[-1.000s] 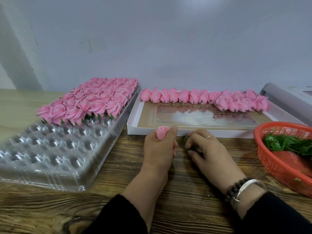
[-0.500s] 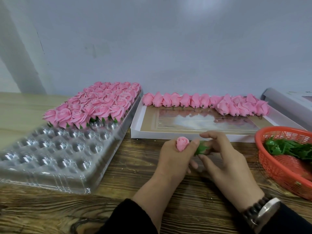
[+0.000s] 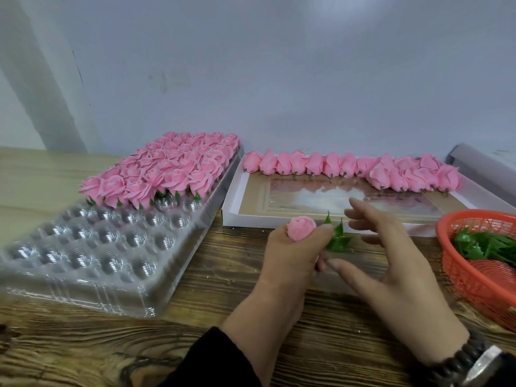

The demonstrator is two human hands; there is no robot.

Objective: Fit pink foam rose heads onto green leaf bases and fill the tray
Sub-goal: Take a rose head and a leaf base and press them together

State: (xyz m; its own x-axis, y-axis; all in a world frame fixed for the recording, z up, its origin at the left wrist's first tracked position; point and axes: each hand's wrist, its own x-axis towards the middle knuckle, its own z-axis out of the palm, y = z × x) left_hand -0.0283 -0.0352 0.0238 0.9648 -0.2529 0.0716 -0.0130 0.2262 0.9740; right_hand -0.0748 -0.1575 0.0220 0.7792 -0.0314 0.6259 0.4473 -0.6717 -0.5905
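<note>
Head view, item by item. Left hand: you pinch the pink rose head between thumb and fingers, the green leaf base just beside it at your fingertips. Right hand: fingers spread, holding nothing, just right of the leaf. Tray: far rows filled, near cups vacant. Advice: keep the bud pinched lightly so the foam is not crushed, seat the leaf square under it, then fill the nearest vacant cup beside the finished roses.
</note>
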